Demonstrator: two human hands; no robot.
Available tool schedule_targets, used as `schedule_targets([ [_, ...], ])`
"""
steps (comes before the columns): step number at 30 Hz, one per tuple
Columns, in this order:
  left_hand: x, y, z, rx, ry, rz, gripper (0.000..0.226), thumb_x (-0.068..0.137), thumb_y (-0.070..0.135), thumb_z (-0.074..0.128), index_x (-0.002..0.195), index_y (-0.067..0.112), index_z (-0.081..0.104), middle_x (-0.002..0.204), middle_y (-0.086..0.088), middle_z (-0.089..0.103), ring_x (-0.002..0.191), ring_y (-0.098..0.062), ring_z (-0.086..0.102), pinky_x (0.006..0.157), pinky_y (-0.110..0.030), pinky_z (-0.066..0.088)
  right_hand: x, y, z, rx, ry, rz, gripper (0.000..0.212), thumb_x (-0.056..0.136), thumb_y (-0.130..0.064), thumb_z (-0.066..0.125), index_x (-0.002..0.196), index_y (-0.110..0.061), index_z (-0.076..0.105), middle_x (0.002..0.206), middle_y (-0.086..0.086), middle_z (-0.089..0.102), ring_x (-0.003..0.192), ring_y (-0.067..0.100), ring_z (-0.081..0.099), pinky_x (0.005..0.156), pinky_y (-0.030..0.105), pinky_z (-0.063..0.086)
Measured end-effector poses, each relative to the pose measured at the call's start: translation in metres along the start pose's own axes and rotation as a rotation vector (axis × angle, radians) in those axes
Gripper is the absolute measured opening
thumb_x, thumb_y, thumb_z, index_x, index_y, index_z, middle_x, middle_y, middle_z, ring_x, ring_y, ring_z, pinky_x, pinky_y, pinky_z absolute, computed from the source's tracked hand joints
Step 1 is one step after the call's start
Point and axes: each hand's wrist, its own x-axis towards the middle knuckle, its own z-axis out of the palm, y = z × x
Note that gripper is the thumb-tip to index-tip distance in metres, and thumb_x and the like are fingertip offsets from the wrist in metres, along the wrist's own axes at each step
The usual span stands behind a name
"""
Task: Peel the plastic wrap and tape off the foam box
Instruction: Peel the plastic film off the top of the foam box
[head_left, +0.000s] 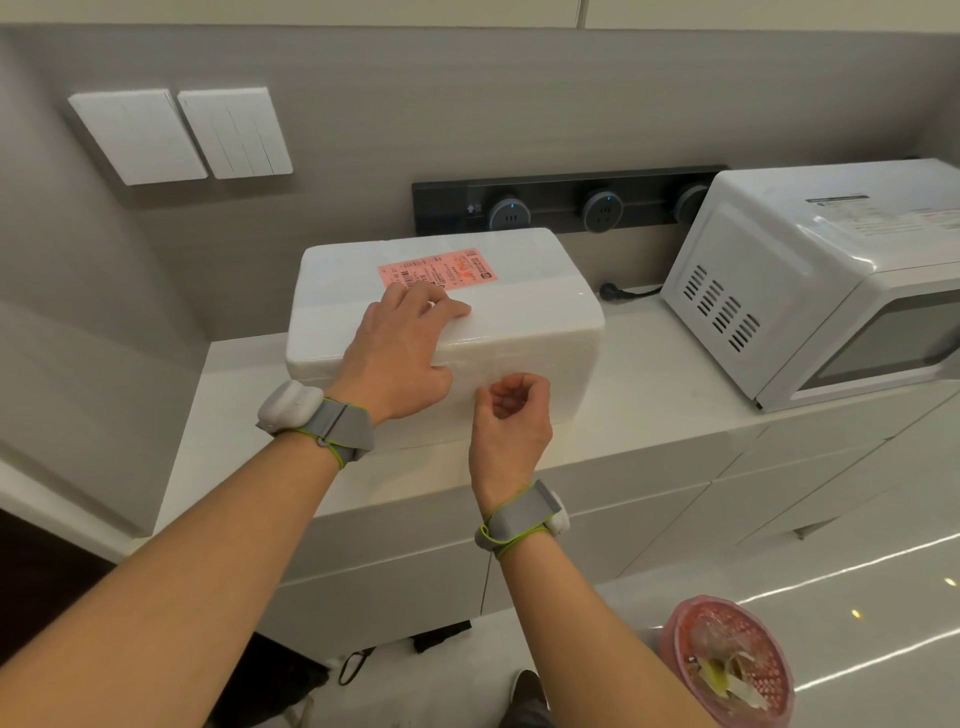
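A white foam box (524, 312) stands on the counter, wrapped in clear plastic wrap and tape that shines along its front top edge (519, 340). A pink shipping label (439, 273) is stuck on its lid. My left hand (400, 358) lies flat on the lid's near edge, fingers spread over the label's corner and thumb down the front face. My right hand (514, 415) is curled against the front face, fingertips pinched at the tape there; whether a tape end is between them I cannot tell.
A white microwave (810, 280) stands right of the box, with a black plug (610, 291) lying between them. A dark socket rail (561, 205) and white switch plates (182, 135) are on the wall. A pink bin (727, 660) with scraps stands on the floor.
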Motion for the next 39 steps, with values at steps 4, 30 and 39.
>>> schedule_targets([
  [4,0.000,0.000,0.000,0.004,-0.006,-0.001,0.070,0.069,0.021,0.059,0.137,0.030,0.044,0.130,0.007,0.040,0.119,-0.020,0.034,0.102,-0.037,0.034,-0.001,-0.007,-0.004,0.019,-0.021,0.052,0.021,0.083,0.000,0.065,0.095,-0.014,0.057,0.082,-0.002,0.064,0.068,0.000,0.058,0.066,0.010,0.046],
  [30,0.002,0.001,-0.004,0.006,-0.013,0.009,0.069,0.072,0.014,0.058,0.138,0.027,0.045,0.133,0.003,0.043,0.119,-0.023,0.035,0.099,-0.038,0.036,0.020,-0.067,-0.047,0.446,-0.444,0.672,0.027,0.081,0.010,0.050,0.096,0.003,0.072,0.072,0.002,0.063,0.055,0.012,0.044,0.053,0.023,0.037],
  [39,0.005,0.003,-0.010,-0.069,-0.083,-0.036,0.067,0.075,0.012,0.055,0.139,0.028,0.045,0.134,0.003,0.042,0.120,-0.022,0.033,0.103,-0.037,0.036,0.040,-0.127,-0.030,0.464,-0.405,0.740,0.031,0.081,0.011,0.044,0.101,0.005,0.065,0.068,0.005,0.059,0.050,0.012,0.043,0.048,0.023,0.036],
])
